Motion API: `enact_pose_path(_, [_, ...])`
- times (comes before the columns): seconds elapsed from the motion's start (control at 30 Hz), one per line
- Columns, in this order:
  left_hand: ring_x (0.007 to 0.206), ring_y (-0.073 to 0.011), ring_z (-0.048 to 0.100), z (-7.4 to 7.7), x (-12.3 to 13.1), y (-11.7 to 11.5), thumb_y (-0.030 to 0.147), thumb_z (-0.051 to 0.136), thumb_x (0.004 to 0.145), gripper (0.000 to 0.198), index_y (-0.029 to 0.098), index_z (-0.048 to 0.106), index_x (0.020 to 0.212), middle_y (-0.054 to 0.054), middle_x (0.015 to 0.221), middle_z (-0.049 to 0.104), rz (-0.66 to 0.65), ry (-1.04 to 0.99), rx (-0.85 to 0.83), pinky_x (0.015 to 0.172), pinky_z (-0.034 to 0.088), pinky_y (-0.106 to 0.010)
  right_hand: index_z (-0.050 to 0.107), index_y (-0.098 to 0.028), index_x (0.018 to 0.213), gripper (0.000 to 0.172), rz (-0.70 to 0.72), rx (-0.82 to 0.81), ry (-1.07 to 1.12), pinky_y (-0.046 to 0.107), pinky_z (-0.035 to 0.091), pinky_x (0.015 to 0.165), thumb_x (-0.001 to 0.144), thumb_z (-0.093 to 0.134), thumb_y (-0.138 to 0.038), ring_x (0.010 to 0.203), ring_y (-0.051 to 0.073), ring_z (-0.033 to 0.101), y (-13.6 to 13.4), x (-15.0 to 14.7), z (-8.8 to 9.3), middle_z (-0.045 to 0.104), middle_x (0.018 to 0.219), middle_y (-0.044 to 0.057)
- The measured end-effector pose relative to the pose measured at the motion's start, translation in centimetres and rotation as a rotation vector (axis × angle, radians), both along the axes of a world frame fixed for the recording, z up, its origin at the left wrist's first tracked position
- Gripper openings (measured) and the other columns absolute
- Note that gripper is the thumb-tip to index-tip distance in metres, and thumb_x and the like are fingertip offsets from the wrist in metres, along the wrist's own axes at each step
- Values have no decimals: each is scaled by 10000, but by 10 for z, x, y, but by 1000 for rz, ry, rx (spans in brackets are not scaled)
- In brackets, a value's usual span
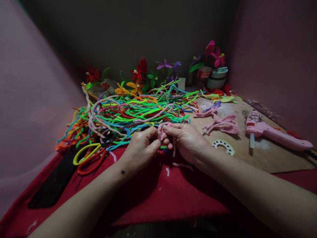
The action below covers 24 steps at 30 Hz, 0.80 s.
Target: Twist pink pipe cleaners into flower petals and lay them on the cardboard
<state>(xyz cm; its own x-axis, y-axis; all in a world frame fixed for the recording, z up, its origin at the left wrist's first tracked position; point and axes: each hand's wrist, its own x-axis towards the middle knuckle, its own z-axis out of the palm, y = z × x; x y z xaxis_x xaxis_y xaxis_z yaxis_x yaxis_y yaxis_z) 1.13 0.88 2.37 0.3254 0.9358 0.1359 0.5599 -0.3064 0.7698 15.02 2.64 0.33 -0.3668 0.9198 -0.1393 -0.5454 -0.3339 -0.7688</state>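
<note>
Between my two hands is a pink pipe cleaner [162,131], bent into a curl, with one end hanging down below my right fingers. My left hand [143,145] pinches its left side with thumb and forefinger. My right hand [186,137] grips the upper right part, the thumb lying across it. Fingers hide much of the bent piece. Just behind my hands spreads a large heap of many-coloured pipe cleaners [148,109]. Bundled pink pipe cleaner pieces [223,125] lie to the right, beyond my right hand.
Scissors [90,158] with yellow and red handles lie left, by a black flat object [53,181]. A pink glue gun [277,132] and white ring-shaped piece [223,146] rest on the brown board [260,162]. Pipe-cleaner flowers [141,71] and a lidded cup [217,77] stand behind.
</note>
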Motion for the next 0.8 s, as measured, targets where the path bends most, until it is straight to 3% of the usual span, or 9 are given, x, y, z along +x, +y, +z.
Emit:
enact_pose_path(0.13, [559,-130,519,-11,-3,-4,226,442,795,144,154,542,719,-32,638,577,124,482,449,534,358,-236,629,-96,697,111,8,-1,-21,139,378,384,774,559,-134,427,52,493,-2,-2,-2,565,563,9])
enact_pose_path(0.2, [551,-139,521,-15,-3,-3,219,433,799,148,153,551,740,-44,644,584,110,616,475,517,339,-243,619,-98,668,129,27,-12,-14,145,373,376,774,556,-137,419,54,491,-2,-2,-2,572,568,15])
enact_pose_path(0.27, [541,-132,512,-14,-4,-2,204,443,790,131,150,555,747,-40,645,585,80,625,404,509,330,-241,603,-96,628,155,38,17,8,150,376,382,769,562,-145,430,56,496,-1,-2,-2,583,587,23])
enact_pose_path(0.43, [530,-92,452,7,-7,4,201,522,742,121,151,522,632,14,576,505,10,293,120,510,351,-212,588,-99,631,148,16,54,6,158,368,392,769,552,-139,447,65,499,3,2,2,570,570,17])
enact_pose_path(0.53, [496,-96,484,19,-13,7,219,578,710,125,149,495,648,6,564,547,-71,48,-284,477,393,-213,582,-95,629,154,31,79,-34,167,359,395,769,555,-154,453,74,510,4,5,4,577,569,33])
enact_pose_path(0.63, [434,-121,527,21,-18,9,206,586,720,119,153,494,774,-4,540,587,-175,-228,-632,394,413,-213,592,-93,632,137,20,121,-72,165,347,383,742,589,-174,445,75,508,3,5,5,577,553,29])
enact_pose_path(0.7, [470,-142,576,19,-19,10,222,595,735,170,158,499,859,-13,597,603,-213,-389,-702,387,446,-222,591,-96,606,152,0,128,-103,168,351,374,724,610,-191,423,68,490,3,5,5,567,530,16])
enact_pose_path(0.8, [429,-108,555,13,-16,10,301,588,769,177,154,515,836,6,604,568,-162,-479,-655,370,445,-201,597,-104,596,160,-18,127,-140,170,346,365,704,637,-216,408,59,469,2,5,7,558,522,2])
